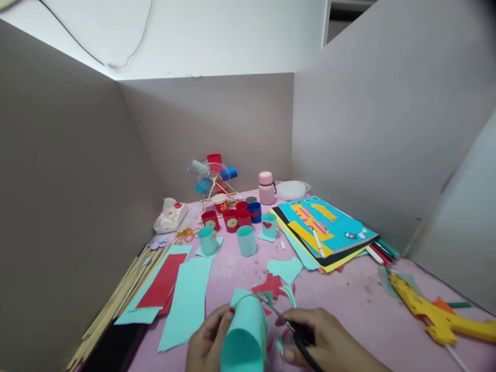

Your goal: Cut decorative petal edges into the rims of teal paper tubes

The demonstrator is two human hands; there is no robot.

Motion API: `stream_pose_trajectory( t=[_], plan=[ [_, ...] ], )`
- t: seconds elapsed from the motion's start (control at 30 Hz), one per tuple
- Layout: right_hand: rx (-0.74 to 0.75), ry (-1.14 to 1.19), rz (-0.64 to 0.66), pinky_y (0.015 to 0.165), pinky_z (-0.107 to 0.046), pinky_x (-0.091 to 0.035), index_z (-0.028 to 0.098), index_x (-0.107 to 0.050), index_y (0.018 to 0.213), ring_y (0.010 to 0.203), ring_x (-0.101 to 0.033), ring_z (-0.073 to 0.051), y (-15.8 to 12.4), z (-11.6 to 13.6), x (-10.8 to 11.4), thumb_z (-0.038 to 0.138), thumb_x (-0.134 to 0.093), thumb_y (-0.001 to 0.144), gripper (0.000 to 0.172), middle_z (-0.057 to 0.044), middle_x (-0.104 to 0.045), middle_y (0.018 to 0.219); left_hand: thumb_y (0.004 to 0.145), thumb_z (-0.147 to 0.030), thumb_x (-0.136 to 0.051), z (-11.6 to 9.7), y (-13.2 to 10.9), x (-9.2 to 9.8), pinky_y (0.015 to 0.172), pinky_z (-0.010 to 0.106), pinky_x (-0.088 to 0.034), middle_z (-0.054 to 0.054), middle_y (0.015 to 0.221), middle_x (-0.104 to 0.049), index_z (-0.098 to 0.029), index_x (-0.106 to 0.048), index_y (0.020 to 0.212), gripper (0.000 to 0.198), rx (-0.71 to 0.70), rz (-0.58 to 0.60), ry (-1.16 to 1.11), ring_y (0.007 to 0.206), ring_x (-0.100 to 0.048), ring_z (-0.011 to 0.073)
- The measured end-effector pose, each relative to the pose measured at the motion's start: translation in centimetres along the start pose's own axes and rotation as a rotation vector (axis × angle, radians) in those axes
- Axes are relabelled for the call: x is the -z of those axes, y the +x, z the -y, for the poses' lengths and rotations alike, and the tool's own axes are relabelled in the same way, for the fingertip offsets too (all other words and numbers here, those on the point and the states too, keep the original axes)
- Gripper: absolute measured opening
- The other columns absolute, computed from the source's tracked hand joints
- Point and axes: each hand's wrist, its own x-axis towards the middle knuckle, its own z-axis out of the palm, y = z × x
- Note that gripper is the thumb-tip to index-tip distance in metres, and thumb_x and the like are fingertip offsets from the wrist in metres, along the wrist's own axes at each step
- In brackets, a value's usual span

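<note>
One pale-green paper cup (250,316): left hand (209,338) is gripping it above the near counter (228,273), right hand (323,336) is holding scissors (301,338) at its seemingly part-trimmed far edge, apparently finished cups (230,221) are standing beyond, flat sheets (188,299) are lying unrolled left.

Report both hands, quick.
Left hand: closed, holding the pale turquoise paper cylinder.
Right hand: closed on black-handled scissors, blades near the cylinder's far end.

Grey partition panels (209,119) enclose a pink tabletop (368,305) before a bright white wall (217,36).
</note>
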Motion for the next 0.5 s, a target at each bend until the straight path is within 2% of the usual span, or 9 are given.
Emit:
stream_pose_trajectory(
  t=[0.1,0.2,0.33,0.5],
  plan=[
    [0.009,-0.066,-0.013,0.050,-0.021,-0.025,0.022,-0.071,0.088,0.056,-0.035,-0.011,0.04,-0.01,-0.09,0.034,-0.072,0.063,0.028,0.007,-0.041,0.058,0.067,-0.048,-0.071,0.49,0.39,0.34,0.061,0.024,-0.049,0.003,0.072,-0.074,-0.019,-0.075,0.084,0.033,-0.014,0.081,0.074,0.069,-0.062,0.0204],
    [0.011,-0.119,-0.031,0.052,-0.020,-0.026,0.024,-0.071,0.089,0.056,-0.036,-0.012,0.20,-0.25,-0.21,0.035,-0.074,0.062,0.029,0.007,-0.042,0.058,0.067,-0.048,-0.071,0.65,0.53,0.45,0.060,0.025,-0.050,0.003,0.071,-0.074,-0.019,-0.076,0.087,0.035,-0.015,0.091,0.072,0.066,-0.062,0.0203],
    [0.020,-0.135,-0.018,0.051,-0.020,-0.026,0.022,-0.068,0.077,0.055,-0.033,-0.012,0.36,-0.33,-0.31,0.043,-0.072,0.064,0.025,0.007,-0.039,0.058,0.069,-0.049,-0.069,0.75,0.30,0.48,0.057,0.024,-0.049,0.004,0.073,-0.074,-0.020,-0.076,0.089,0.036,-0.008,0.087,0.080,0.066,-0.061,0.0203],
    [0.013,-0.116,-0.019,0.050,-0.021,-0.024,0.019,-0.062,0.065,0.056,-0.029,-0.011,0.42,-0.52,-0.38,0.048,-0.073,0.063,0.030,0.007,-0.034,0.056,0.070,-0.049,-0.068,1.04,0.25,0.64,0.059,0.025,-0.050,0.004,0.074,-0.074,-0.020,-0.075,0.091,0.036,-0.015,0.102,0.081,0.064,-0.059,0.0189]
  ],
)
